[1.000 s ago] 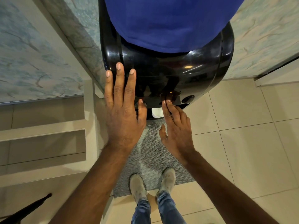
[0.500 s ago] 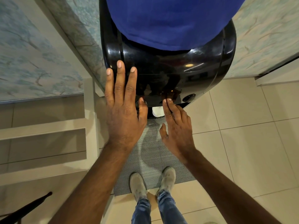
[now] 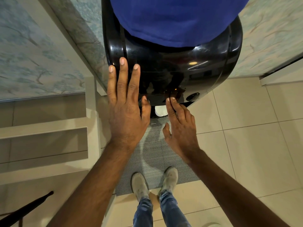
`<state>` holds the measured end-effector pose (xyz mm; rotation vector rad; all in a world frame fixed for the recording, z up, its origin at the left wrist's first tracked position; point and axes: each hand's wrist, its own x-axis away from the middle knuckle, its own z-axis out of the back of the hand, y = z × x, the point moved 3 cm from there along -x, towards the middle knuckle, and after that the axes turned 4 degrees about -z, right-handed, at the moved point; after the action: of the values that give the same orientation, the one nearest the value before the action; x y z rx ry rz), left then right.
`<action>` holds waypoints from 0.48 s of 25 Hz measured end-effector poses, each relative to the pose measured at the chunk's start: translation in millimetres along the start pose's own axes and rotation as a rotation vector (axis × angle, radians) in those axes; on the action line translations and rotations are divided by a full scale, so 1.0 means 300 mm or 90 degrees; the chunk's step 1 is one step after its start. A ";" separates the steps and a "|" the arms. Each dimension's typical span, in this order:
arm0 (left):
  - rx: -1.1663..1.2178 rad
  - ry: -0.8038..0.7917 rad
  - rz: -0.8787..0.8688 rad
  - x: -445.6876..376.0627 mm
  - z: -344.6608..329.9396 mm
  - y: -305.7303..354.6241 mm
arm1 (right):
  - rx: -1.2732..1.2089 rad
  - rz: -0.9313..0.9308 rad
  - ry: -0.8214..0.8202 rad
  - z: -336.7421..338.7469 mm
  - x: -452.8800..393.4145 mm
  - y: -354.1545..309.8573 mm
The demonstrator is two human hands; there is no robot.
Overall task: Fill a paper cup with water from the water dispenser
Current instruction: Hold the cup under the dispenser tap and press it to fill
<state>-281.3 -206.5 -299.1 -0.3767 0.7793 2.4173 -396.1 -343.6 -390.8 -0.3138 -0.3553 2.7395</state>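
**Cup in the dispenser bay, right hand at the button row**

The glossy black, round-fronted water dispenser [image 3: 172,66] fills the 12 o'clock part of the head view, with a blue bottle cover [image 3: 173,18] on top of it. The white paper cup [image 3: 159,110] stands in the recess under the dispenser's front lip, only part of its rim showing between the two hands. Whether water is running, or how full the cup is, cannot be told: the lip hides the spout and most of the cup's mouth.

The left hand [image 3: 124,112] lies flat on the dispenser's curved top, fingers spread and straight, holding nothing; its thumb points toward a small round button at the front edge. The right hand [image 3: 180,126] is also empty, fingers loosely apart, with the tips of its forefingers touching the front edge just above the cup. A second round black button [image 3: 193,96] sits at the right hand's 1 o'clock.

Governing relation: the cup lies at 11 o'clock from the right hand, just beside its fingertips, and at 3 o'clock from the left thumb. The cup's long axis is upright. The right hand is the nearer, judged better placed either to press or to lift the cup out.

Below, a grey woven floor mat [image 3: 154,154] lies on beige tiles.
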 end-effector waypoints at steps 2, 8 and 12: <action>-0.004 -0.001 0.000 0.000 0.002 -0.001 | 0.000 -0.001 -0.001 0.000 0.001 0.000; -0.016 0.006 -0.005 -0.001 0.004 0.002 | 0.002 0.002 0.004 0.002 -0.001 0.002; -0.013 0.008 -0.004 -0.002 0.004 0.002 | 0.005 0.007 -0.001 0.005 -0.005 0.010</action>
<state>-281.4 -206.4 -297.7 -0.4027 0.7592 2.4210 -396.2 -347.1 -390.0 -0.3125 -0.3442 2.7521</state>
